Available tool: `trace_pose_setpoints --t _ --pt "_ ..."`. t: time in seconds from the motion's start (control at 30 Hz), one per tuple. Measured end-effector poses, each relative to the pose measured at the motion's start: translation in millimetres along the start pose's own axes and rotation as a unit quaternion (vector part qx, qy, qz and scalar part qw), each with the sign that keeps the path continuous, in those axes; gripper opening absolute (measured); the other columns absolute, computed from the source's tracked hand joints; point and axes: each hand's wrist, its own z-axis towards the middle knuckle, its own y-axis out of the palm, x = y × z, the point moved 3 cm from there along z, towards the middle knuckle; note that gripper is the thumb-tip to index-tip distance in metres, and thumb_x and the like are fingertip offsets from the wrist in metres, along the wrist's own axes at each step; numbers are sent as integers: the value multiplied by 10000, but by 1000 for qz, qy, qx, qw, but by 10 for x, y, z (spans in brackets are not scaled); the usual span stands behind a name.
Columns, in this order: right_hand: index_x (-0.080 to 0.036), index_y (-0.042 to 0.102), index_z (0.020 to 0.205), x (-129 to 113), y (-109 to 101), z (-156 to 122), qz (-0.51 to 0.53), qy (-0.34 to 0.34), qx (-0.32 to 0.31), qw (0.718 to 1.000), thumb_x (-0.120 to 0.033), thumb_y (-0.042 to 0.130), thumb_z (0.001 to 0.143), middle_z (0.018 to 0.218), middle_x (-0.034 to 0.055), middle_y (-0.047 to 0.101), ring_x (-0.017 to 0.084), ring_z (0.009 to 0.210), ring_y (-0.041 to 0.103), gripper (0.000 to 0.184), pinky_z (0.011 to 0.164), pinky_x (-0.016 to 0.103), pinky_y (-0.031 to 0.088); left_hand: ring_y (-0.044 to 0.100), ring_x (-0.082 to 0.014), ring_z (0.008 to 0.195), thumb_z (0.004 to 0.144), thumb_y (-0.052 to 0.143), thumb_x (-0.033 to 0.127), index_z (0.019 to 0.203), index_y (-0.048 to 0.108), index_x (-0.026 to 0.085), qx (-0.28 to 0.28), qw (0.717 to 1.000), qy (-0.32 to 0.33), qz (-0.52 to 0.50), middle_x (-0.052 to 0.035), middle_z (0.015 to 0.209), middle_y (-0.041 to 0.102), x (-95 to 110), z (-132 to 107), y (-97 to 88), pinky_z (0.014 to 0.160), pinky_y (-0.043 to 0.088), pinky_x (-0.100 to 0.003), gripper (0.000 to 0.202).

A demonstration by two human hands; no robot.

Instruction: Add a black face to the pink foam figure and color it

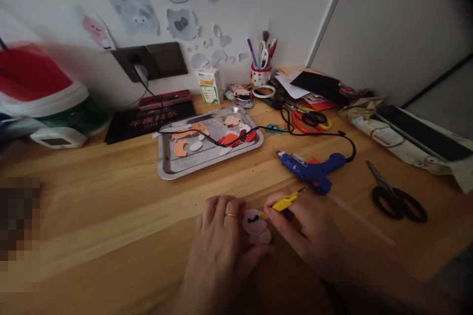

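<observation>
A small pink felt figure (254, 226) with a black mouth line lies on the wooden desk (111, 206) near the front edge. My left hand (221, 246), wearing a ring, holds the figure's left side with curled fingers. My right hand (306, 231) pinches a yellow tweezer-like tool (286, 201), its tip touching the figure's upper right edge. A blue hot glue gun (312, 170) lies just behind my right hand, its black cord running back to the wall socket.
A metal tray (173, 170) of orange, red and white felt cut-outs sits mid-desk. Black scissors (397, 197) lie at right, red and yellow scissors (310, 120) behind. A pen cup (260, 76), small carton (210, 86), papers and a padded pouch (406, 138) line the back and right.
</observation>
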Motion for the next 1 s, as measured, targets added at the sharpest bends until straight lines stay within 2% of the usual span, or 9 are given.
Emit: trace_pose_setpoints --t 0.07,0.27,0.4,0.7,0.87,1.0 --pt "-193 544 876 14 38 0 -10 -19 -5 1000 -162 407 873 799 7 649 119 732 602 140 667 227 451 413 -277 967 668 730 345 1067 484 138 -3 1000 -5 -15 -99 1031 536 -22 10 -16 807 439 -465 513" --pt "-204 553 852 7 48 17 -38 -27 -31 998 -181 368 890 792 17 659 132 713 617 191 625 235 461 415 -277 956 700 695 255 952 557 179 -35 999 -7 -24 -67 977 552 -35 57 0 797 426 -468 297" --pt "-198 551 857 -5 62 22 -43 -37 -36 998 -172 367 887 786 24 660 137 714 618 188 639 241 465 418 -276 925 683 715 288 920 570 146 -32 999 -2 -27 -83 949 553 -51 78 2 785 434 -464 312" --pt "-188 556 853 8 74 32 -58 -49 -45 996 -179 364 882 748 22 652 135 672 604 194 625 240 455 430 -276 916 681 724 274 914 574 149 -33 999 -3 -34 -75 934 567 -65 73 -2 766 442 -467 304" --pt "-182 549 858 -5 40 28 -36 -60 -21 997 -156 389 870 787 19 653 133 736 608 163 674 240 454 429 -277 928 669 731 273 910 574 146 -27 999 -8 -34 -78 943 569 -70 71 -9 763 447 -452 314" --pt "-189 551 860 14 72 33 -26 -36 -68 997 -152 382 877 785 4 645 124 737 599 174 681 236 448 434 -272 918 719 684 305 911 585 154 -28 999 1 -31 -76 929 580 -73 73 1 771 439 -453 264"
